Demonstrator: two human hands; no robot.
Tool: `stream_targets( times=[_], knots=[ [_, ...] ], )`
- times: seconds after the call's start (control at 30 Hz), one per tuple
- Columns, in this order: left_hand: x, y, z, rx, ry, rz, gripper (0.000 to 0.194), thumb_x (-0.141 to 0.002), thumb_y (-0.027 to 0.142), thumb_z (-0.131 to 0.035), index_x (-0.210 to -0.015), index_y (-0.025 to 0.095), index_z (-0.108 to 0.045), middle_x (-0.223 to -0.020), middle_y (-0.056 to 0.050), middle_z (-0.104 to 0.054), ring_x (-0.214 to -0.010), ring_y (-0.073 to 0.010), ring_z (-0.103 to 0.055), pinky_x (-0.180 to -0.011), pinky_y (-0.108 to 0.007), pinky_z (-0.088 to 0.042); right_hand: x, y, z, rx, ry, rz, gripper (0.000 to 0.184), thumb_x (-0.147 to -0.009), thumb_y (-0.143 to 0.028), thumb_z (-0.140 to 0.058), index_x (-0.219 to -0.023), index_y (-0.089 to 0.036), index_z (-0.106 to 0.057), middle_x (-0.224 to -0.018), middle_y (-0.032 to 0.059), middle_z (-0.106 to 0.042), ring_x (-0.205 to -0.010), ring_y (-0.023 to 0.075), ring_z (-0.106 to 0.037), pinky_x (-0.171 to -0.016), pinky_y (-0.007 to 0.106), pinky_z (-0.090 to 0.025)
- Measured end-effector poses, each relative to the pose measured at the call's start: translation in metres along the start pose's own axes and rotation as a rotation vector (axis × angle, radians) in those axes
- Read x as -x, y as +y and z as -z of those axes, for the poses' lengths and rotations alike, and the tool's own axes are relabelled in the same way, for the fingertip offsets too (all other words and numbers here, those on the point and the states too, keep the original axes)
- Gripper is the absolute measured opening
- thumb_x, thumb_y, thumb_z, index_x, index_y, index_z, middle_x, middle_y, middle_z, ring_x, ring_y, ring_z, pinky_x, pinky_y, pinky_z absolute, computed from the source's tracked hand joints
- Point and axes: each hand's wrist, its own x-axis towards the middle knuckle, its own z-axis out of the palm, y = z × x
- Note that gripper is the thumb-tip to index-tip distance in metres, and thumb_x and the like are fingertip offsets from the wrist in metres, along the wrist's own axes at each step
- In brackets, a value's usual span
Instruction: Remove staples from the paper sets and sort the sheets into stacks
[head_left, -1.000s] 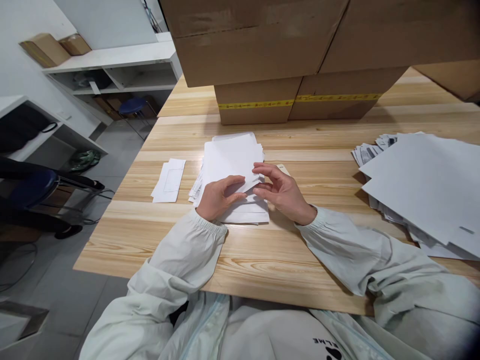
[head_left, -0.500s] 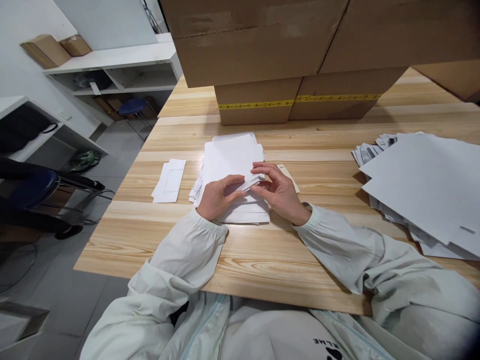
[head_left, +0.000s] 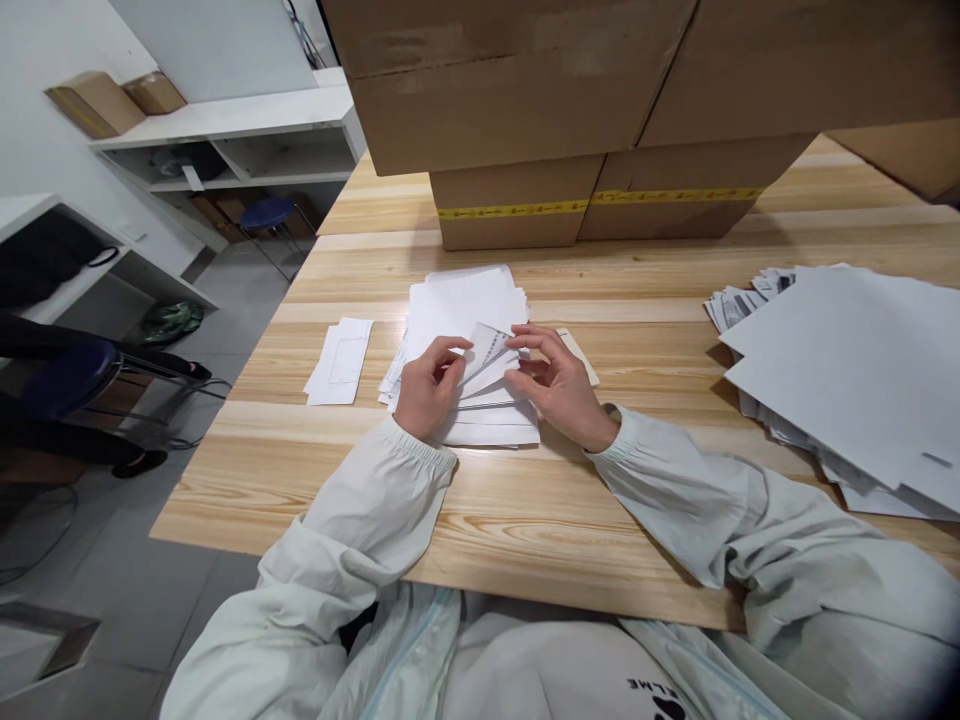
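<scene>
A white sheet of paper, partly folded over so that a printed corner shows, is held above the paper stack. My left hand is closed at its left side, with thumb and forefinger bent against the paper. From the right, my right hand grips the other side between thumb and fingers. Beneath both hands lies a stack of white papers with uneven edges. A cream-coloured card lies flat on the table, partly hidden behind my right hand.
Two small white paper pieces lie on the wooden table at left. A large, loose paper pile occupies the right. Stacked cardboard boxes stand at the back. Past the table's left edge are blue stools and a person's legs.
The sheet's corner has turned up, bringing its printed side into view. My left hand's thumb and forefinger have drawn back left and curled. My right hand has barely moved.
</scene>
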Motion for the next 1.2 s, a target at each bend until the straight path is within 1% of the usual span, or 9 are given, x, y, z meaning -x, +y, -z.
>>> stream_targets(
  times=[0.03, 0.1, 0.17, 0.23, 0.37, 0.57, 0.73, 0.93, 1.2],
  knots=[
    [-0.001, 0.0, 0.0, -0.003, -0.015, -0.003, 0.017, -0.086, 0.021, -0.057, -0.097, 0.019, -0.07, -0.079, 0.0, -0.072, -0.066, -0.0109, -0.059, -0.064, -0.024, -0.045, 0.0, -0.001, 0.0, 0.008, -0.011, -0.003, 0.022, -0.083, -0.026, -0.071, -0.105, -0.025, -0.069, -0.132, 0.0078, -0.058, -0.123, 0.0207, -0.058, -0.094, 0.035, -0.052],
    [-0.002, -0.002, 0.001, 0.006, -0.048, 0.013, 0.017, -0.085, 0.02, -0.056, -0.086, 0.018, -0.072, -0.083, -0.002, -0.073, -0.069, -0.0124, -0.061, -0.066, -0.026, -0.047, -0.002, -0.003, 0.002, 0.046, -0.046, -0.028, 0.016, -0.087, -0.034, -0.069, -0.098, -0.023, -0.07, -0.113, 0.0066, -0.067, -0.105, 0.0193, -0.063, -0.086, 0.034, -0.051],
    [-0.002, -0.005, 0.001, 0.044, -0.061, 0.03, 0.016, -0.084, 0.02, -0.057, -0.086, 0.018, -0.072, -0.085, -0.002, -0.074, -0.071, -0.0134, -0.063, -0.068, -0.027, -0.048, -0.003, -0.005, 0.003, 0.125, -0.079, -0.064, 0.022, -0.092, -0.041, -0.062, -0.091, -0.021, -0.071, -0.094, 0.0049, -0.069, -0.085, 0.0171, -0.061, -0.076, 0.033, -0.048],
    [-0.002, -0.007, 0.0, 0.096, -0.064, 0.023, 0.014, -0.085, 0.023, -0.061, -0.093, 0.019, -0.071, -0.086, -0.002, -0.073, -0.076, -0.0137, -0.064, -0.071, -0.027, -0.049, -0.004, -0.006, 0.005, 0.202, -0.103, -0.081, 0.03, -0.095, -0.045, -0.057, -0.087, -0.02, -0.071, -0.084, 0.0041, -0.068, -0.075, 0.0159, -0.056, -0.069, 0.032, -0.044],
    [0.0, -0.006, 0.001, 0.169, -0.124, 0.052, 0.025, -0.085, 0.03, -0.069, -0.108, 0.02, -0.066, -0.082, -0.001, -0.072, -0.078, -0.0135, -0.067, -0.076, -0.027, -0.051, -0.008, -0.004, 0.004, 0.244, -0.131, -0.085, 0.027, -0.093, -0.043, -0.06, -0.087, -0.019, -0.07, -0.085, 0.0044, -0.068, -0.077, 0.0166, -0.056, -0.068, 0.032, -0.043],
    [-0.001, -0.002, 0.004, 0.208, -0.22, 0.078, 0.041, -0.077, 0.034, -0.079, -0.112, 0.019, -0.065, -0.09, -0.005, -0.076, -0.087, -0.0183, -0.073, -0.089, -0.037, -0.058, -0.016, -0.008, -0.006, 0.272, -0.118, -0.135, 0.036, -0.086, -0.052, -0.067, -0.072, -0.019, -0.065, -0.077, 0.0038, -0.068, -0.071, 0.0155, -0.053, -0.065, 0.031, -0.041],
    [-0.001, -0.002, 0.004, 0.217, -0.218, 0.086, 0.04, -0.075, 0.028, -0.078, -0.111, 0.018, -0.065, -0.095, -0.007, -0.078, -0.092, -0.0196, -0.074, -0.095, -0.04, -0.057, -0.017, -0.016, -0.01, 0.279, -0.112, -0.169, 0.038, -0.081, -0.053, -0.073, -0.067, -0.019, -0.061, -0.072, 0.0014, -0.064, -0.069, 0.0143, -0.051, -0.064, 0.03, -0.038],
    [-0.001, -0.002, 0.004, 0.226, -0.213, 0.091, 0.041, -0.074, 0.029, -0.079, -0.111, 0.017, -0.065, -0.093, -0.007, -0.078, -0.089, -0.02, -0.074, -0.094, -0.041, -0.058, -0.017, -0.015, -0.011, 0.328, -0.11, -0.12, 0.039, -0.083, -0.053, -0.071, -0.067, -0.019, -0.06, -0.07, 0.0016, -0.062, -0.069, 0.0147, -0.051, -0.066, 0.031, -0.037],
    [-0.001, -0.003, 0.004, 0.21, -0.209, 0.087, 0.043, -0.072, 0.03, -0.08, -0.11, 0.018, -0.066, -0.093, -0.007, -0.078, -0.091, -0.0217, -0.074, -0.093, -0.041, -0.058, -0.015, -0.017, -0.012, 0.371, -0.101, -0.106, 0.039, -0.083, -0.053, -0.072, -0.067, -0.021, -0.059, -0.073, 0.0025, -0.065, -0.071, 0.0166, -0.053, -0.067, 0.033, -0.038]
  ],
)
